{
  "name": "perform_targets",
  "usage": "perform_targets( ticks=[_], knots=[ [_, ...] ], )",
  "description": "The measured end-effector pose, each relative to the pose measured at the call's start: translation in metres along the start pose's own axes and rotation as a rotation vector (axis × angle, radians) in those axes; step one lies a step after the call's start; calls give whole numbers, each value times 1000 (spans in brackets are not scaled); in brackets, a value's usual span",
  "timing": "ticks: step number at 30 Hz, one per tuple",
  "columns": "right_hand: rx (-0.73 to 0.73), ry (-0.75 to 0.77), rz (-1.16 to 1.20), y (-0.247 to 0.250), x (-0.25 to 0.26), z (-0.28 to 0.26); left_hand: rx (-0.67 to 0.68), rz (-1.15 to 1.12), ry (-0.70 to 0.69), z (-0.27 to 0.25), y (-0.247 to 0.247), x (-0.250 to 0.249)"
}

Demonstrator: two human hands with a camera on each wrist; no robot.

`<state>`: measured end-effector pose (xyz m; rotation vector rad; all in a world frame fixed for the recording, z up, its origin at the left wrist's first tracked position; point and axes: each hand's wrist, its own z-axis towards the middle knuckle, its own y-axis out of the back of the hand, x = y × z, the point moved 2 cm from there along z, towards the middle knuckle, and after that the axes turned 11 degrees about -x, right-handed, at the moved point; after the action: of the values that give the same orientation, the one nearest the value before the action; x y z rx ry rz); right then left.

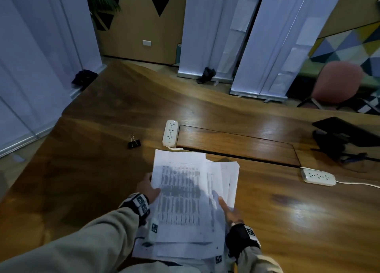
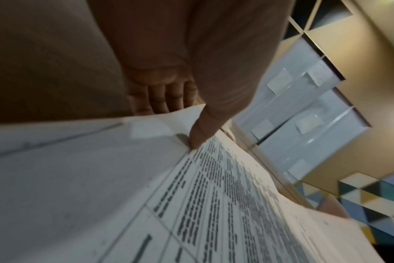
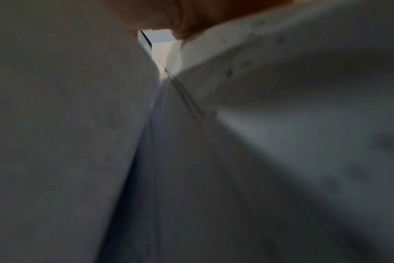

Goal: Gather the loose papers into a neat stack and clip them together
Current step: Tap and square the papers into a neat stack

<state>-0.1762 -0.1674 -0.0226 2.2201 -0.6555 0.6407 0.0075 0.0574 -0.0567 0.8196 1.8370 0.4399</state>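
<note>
I have the papers (image 1: 185,200) lifted off the worktop (image 1: 287,221) in front of me, a loose sheaf with printed tables on the top sheet. They are not squared: several sheets stick out past the right edge and others fan out at the bottom near my body. My left hand (image 1: 149,187) grips the left edge, and in the left wrist view the thumb (image 2: 205,128) presses on the printed face while the fingers (image 2: 167,99) curl behind, a pinch that keeps the sheets from sliding apart. My right hand (image 1: 229,210) is at the lower right edge with its fingers laid fairly straight against the sheets; I judge it is there to push the stray ones in, but the right wrist view is mostly blurred paper, so I cannot tell whether it grips. The binder clip (image 1: 134,142) stands on the worktop up and to the left, well apart from the papers and untouched, which suits me since both hands are busy. A white power strip (image 1: 170,133) lies just beyond the sheaf's top edge, another power strip (image 1: 318,177) off to the right. Squaring the edges looks like the step in hand.
</note>
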Motion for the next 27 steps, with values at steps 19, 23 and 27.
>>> perform_targets(
  ticks=[19, 23, 27],
  knots=[
    [163, 169, 29, -19, -7, 10, 170, 43, 25, -19, -15, -19],
    [255, 282, 152, -11, 14, -3, 125, -292, 124, 1, 4, -8],
    [308, 408, 199, -7, 45, -24, 187, -509, 36, -7, 21, -42]
  ],
)
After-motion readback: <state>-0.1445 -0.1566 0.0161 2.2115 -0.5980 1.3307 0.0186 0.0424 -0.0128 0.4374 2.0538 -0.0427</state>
